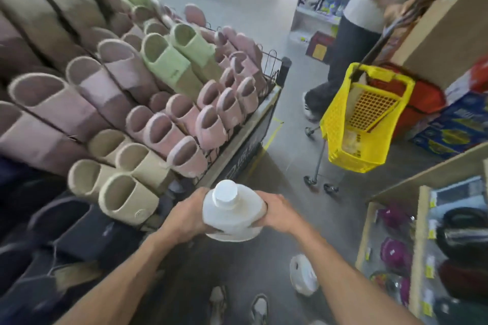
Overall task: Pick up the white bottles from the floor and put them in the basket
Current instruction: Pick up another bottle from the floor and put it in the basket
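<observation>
Carrying step: left grip (188,215) and right grip (276,212) clasp one bottle (232,212) upright, off the floor (290,155). Next, bring it forward-right and lower it into the basket (334,124). A second bottle (303,276), seemingly on its side, lies on the floor.

My sole feed, head view: wide-angle, forward and down over the floor (290,129); left hand (186,216), right hand (277,212) close below.

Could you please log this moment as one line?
left hand, right hand: both grip white plastic capped bottle | second white bottle: lying on floor | yellow plastic wheeled basket: ahead, apart
</observation>
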